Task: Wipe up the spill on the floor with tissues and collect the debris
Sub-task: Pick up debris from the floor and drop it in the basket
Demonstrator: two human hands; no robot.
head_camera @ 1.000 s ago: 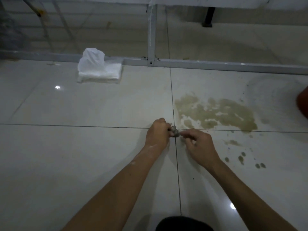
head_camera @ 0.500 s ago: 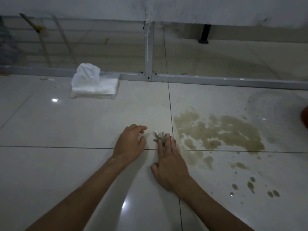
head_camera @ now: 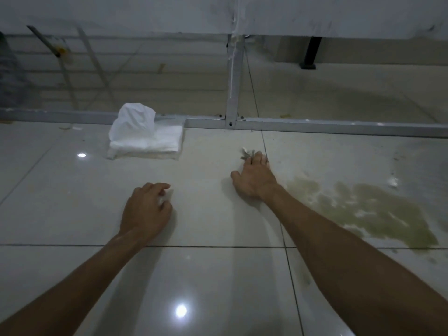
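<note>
A yellow-brown spill (head_camera: 363,209) spreads over the pale floor tiles at the right. My right hand (head_camera: 254,180) lies flat on the floor left of the spill. Its straight fingers press on a small grey soiled tissue wad (head_camera: 246,154), which sticks out beyond the fingertips. My left hand (head_camera: 148,209) rests on the tile further left with its fingers loosely curled. A small pale patch shows at its fingertips; I cannot tell what it is. A white tissue pack (head_camera: 145,139) with one sheet pulled up lies beyond the left hand.
A metal frame rail (head_camera: 327,127) runs across the floor just past the tissue pack and wad, with an upright post (head_camera: 234,81) in the middle. Small drips of the spill (head_camera: 431,259) dot the tile at the right edge.
My hands have parted. The left let go of the wad and drew back to the left. The right hand laid flat and slid the wad forward toward the rail.
</note>
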